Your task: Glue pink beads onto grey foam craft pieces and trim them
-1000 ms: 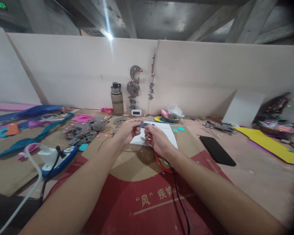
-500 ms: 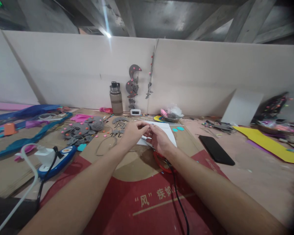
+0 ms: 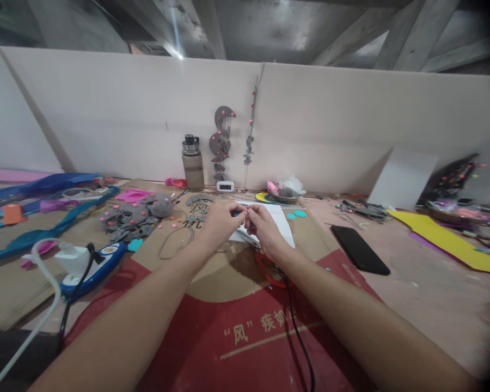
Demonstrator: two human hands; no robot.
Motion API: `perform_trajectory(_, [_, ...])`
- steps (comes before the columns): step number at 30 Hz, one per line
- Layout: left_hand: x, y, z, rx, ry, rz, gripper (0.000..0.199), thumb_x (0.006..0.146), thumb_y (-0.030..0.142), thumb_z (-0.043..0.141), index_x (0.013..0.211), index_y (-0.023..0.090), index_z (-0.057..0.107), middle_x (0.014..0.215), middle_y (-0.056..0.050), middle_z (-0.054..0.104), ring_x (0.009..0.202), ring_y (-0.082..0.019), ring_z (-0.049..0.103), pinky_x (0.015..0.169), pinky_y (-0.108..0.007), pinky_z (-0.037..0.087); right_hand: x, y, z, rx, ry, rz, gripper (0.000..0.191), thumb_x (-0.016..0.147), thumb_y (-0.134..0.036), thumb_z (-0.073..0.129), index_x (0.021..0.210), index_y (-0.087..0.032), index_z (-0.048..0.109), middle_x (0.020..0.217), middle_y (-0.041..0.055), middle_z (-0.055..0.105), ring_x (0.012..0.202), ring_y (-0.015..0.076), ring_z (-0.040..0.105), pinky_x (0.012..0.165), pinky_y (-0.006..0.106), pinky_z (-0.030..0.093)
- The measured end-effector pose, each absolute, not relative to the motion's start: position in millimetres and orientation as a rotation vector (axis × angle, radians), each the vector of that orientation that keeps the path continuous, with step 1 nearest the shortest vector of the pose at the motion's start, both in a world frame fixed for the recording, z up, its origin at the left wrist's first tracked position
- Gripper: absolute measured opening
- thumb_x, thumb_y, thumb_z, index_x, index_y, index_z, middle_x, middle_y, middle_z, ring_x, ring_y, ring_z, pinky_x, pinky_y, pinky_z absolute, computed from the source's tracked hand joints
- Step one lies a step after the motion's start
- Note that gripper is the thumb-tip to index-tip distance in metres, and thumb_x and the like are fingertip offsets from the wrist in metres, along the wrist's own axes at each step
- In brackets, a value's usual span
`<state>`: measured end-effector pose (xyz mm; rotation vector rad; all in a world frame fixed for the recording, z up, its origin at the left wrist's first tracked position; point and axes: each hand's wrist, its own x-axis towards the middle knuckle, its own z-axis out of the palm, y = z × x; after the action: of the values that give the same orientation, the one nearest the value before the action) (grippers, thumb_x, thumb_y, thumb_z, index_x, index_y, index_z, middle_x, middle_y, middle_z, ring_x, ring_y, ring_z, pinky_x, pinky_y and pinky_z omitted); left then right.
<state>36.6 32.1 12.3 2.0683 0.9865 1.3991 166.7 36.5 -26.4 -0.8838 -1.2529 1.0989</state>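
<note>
My left hand (image 3: 222,222) and my right hand (image 3: 265,227) meet over a sheet of white paper (image 3: 283,220), thumbs and fingertips pinched together. Whatever lies between the fingertips is too small to make out; a speck of blue shows by the left fingers. Partly under my right hand lies a pair of scissors with red handles (image 3: 265,272), blades toward the paper. Left of my left hand are grey cut-out pieces (image 3: 198,204) and a thin loop of cord (image 3: 175,242) on the cardboard. Small turquoise cut-outs (image 3: 298,214) lie beyond the paper.
A black phone (image 3: 360,249) lies to the right, before a yellow sheet (image 3: 453,239). Grey pieces with pink dots (image 3: 134,215) and a blue power strip (image 3: 93,272) with cables are at left. A water bottle (image 3: 193,167) and small white clock (image 3: 225,187) stand along the partition.
The fingertips have shifted slightly against each other, and the right fingers look more curled. More of the scissor blades shows below them. The view has moved slightly; other things lie as before.
</note>
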Motion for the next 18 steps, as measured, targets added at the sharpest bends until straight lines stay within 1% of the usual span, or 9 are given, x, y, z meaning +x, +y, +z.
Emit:
perform_trajectory(3, [35, 32, 13, 2.095, 0.997, 1.411, 0.013, 0.067, 0.014, 0.059, 0.06, 0.019, 0.068, 0.064, 0.0, 0.064, 0.065, -0.014, 0.053, 0.064, -0.023, 0.037, 166, 35, -25, -0.855, -1.236, 1.148, 0.029, 0.072, -0.045, 0.059, 0.086, -0.022, 0.049, 0.068, -0.0056, 0.05, 0.056, 0.0077, 0.045, 0.049, 0.021, 0.033])
perform_trajectory(5, [34, 34, 12, 2.088, 1.036, 1.404, 0.012, 0.068, 0.015, 0.058, 0.061, 0.018, 0.067, 0.06, 0.0, 0.062, 0.061, -0.013, 0.052, 0.061, -0.023, 0.037, 166, 32, -23, -0.817, -1.203, 1.211, 0.031, 0.069, -0.043, 0.062, 0.087, -0.022, 0.049, 0.069, -0.0056, 0.05, 0.057, 0.0076, 0.045, 0.049, 0.021, 0.033])
perform_trajectory(9, [31, 43, 7, 1.891, 1.07, 1.337, 0.012, 0.072, 0.024, 0.058, 0.069, 0.016, 0.067, 0.057, -0.001, 0.06, 0.053, -0.012, 0.052, 0.053, -0.023, 0.039, 166, 28, -19, -0.733, -1.114, 1.392, 0.031, 0.067, -0.043, 0.067, 0.084, -0.022, 0.051, 0.075, -0.0043, 0.053, 0.059, 0.0074, 0.046, 0.051, 0.02, 0.034])
perform_trajectory(12, [31, 51, 2, 1.67, 0.952, 1.283, 0.018, 0.073, 0.03, 0.061, 0.074, 0.013, 0.067, 0.061, -0.003, 0.061, 0.053, -0.011, 0.053, 0.053, -0.024, 0.043, 166, 28, -20, -0.71, -1.089, 1.452, 0.031, 0.068, -0.045, 0.065, 0.082, -0.022, 0.051, 0.076, -0.0036, 0.054, 0.06, 0.0081, 0.047, 0.052, 0.021, 0.036])
perform_trajectory(14, [32, 53, 0, 1.536, 0.845, 1.244, 0.019, 0.074, 0.029, 0.062, 0.077, 0.012, 0.068, 0.065, -0.005, 0.062, 0.055, -0.011, 0.055, 0.056, -0.024, 0.045, 167, 31, -21, -0.745, -1.089, 1.384, 0.03, 0.067, -0.044, 0.066, 0.081, -0.022, 0.052, 0.071, -0.0042, 0.053, 0.058, 0.008, 0.046, 0.05, 0.021, 0.034])
perform_trajectory(18, [35, 55, -2, 1.342, 0.709, 1.218, 0.016, 0.074, 0.018, 0.062, 0.087, 0.01, 0.063, 0.065, -0.004, 0.061, 0.056, -0.01, 0.056, 0.057, -0.025, 0.047, 167, 35, -23, -0.766, -1.132, 1.236, 0.03, 0.065, -0.039, 0.067, 0.085, -0.022, 0.053, 0.067, -0.0053, 0.052, 0.054, 0.0072, 0.042, 0.048, 0.021, 0.03])
